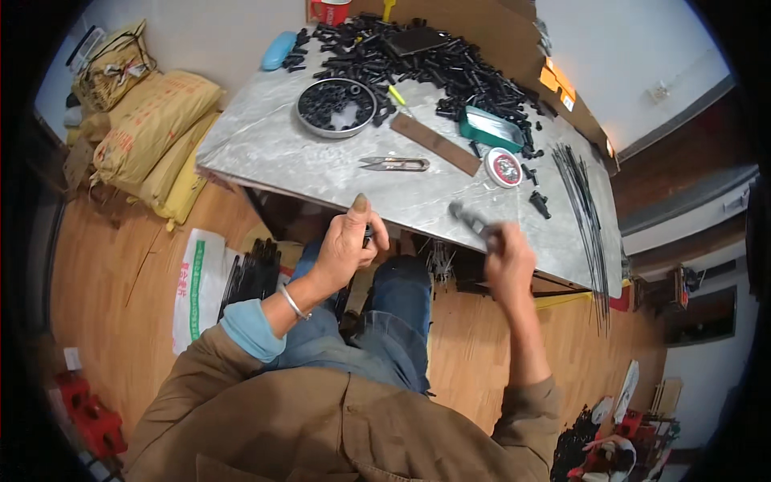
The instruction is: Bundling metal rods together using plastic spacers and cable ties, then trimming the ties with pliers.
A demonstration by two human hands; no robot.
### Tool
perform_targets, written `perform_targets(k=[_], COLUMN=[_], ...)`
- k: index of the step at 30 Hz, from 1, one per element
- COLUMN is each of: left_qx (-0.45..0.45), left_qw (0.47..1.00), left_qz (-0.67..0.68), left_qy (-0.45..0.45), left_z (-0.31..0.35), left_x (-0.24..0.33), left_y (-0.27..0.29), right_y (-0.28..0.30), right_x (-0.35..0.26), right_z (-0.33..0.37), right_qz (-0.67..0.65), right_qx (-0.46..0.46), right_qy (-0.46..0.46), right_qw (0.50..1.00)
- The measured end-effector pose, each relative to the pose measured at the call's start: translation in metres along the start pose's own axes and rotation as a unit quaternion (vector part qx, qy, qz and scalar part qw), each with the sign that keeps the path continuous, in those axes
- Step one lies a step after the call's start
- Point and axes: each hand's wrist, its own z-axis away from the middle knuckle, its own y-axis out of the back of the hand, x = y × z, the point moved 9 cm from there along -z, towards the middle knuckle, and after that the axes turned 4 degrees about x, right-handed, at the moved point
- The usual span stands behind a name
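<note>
My left hand is closed in front of the table's near edge, thumb raised, with a small black piece partly showing between its fingers. To the right, my right hand is closed around a dark grey tool-like thing, too smeared by motion to name. On the grey marbled table before me lie thread snips and a flat brown bar. A round metal tin holds small black rings or caps. A white tub with a red inside contains tiny shiny bits.
A heap of black tubular pieces covers the far table, against a cardboard sheet. A green tray stands nearby. Long black rods overhang the right edge. Stuffed sacks are at left, a white sack on the floor.
</note>
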Motion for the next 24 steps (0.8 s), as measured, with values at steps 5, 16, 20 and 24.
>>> perform_targets(k=[5, 16, 20, 24], left_qx=[0.021, 0.021, 0.009, -0.002], left_qw=[1.0, 0.997, 0.998, 0.996], left_qz=[0.012, 0.033, 0.027, 0.05], left_qy=[0.02, 0.064, 0.059, 0.073], left_z=[-0.017, -0.038, -0.043, -0.044], left_x=[-0.005, -0.018, -0.019, -0.023], left_y=[-0.007, 0.0, -0.003, -0.004], right_y=[-0.022, -0.071, -0.066, -0.059], right_x=[0.114, 0.142, 0.15, 0.169], right_z=[-0.099, -0.141, -0.143, -0.148], right_qz=[0.13, 0.17, 0.163, 0.123], right_qx=[-0.012, -0.12, -0.07, -0.044], right_qy=[-0.106, -0.111, -0.103, -0.116], right_qw=[0.986, 0.972, 0.979, 0.985])
